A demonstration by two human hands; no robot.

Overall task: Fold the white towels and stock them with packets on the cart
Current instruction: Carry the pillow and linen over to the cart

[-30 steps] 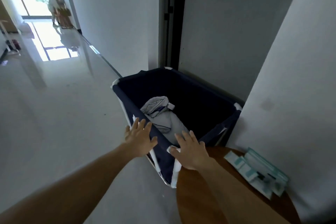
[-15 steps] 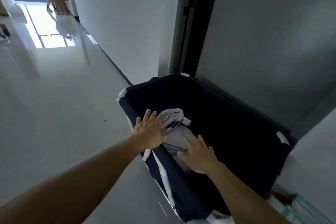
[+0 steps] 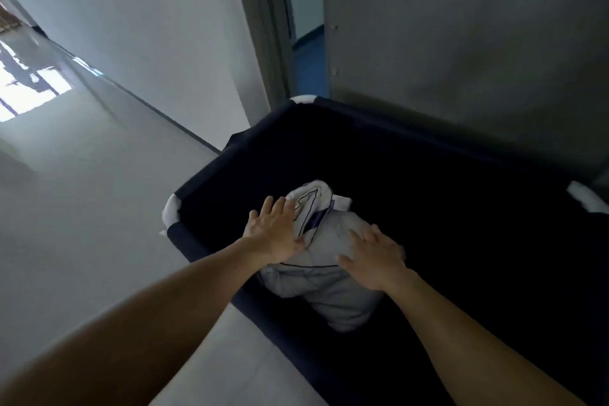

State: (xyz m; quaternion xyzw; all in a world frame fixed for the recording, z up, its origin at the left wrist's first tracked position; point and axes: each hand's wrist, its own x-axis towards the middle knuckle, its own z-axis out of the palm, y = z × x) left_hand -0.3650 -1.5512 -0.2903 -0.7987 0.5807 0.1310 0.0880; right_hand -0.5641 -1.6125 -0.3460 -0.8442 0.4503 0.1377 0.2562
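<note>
1. Forearms: my two bare forearms cross the view from 7 o'clock and 5 o'clock, both reaching over the near rim of the bin.

2. Left grip [image 3: 276,231]: fingers straight and a little spread, palm flat against the 9 o'clock side of the bundle's rolled top. It pinches nothing.

3. Right grip [image 3: 375,257]: fingers straight and close together, laid flat on the 3 o'clock side of the bundle. It pinches nothing either.

4. Linen bundle [image 3: 329,287]: pale grey-white cloth with thin dark piping, heaped loosely. A rolled white piece [image 3: 313,201] lies at its 12 o'clock end. It sits inside the bin, against the wall nearest me, between my two grips.

5. Fabric bin [image 3: 428,175]: navy walls with a dark interior, open at the top. White corner caps [image 3: 171,211] show at 9, 12 and 3 o'clock.

6. Floor [image 3: 82,208]: pale and glossy, running off toward 10 o'clock, with a bright patch of light [image 3: 29,89] at the far end.

7. Corridor wall [image 3: 148,26]: plain white, at 11 o'clock.

8. Door frame [image 3: 260,26]: grey, at 12 o'clock, just behind the bin.

9. Grey door panel [image 3: 461,26]: fills the view from 1 to 2 o'clock.
</note>
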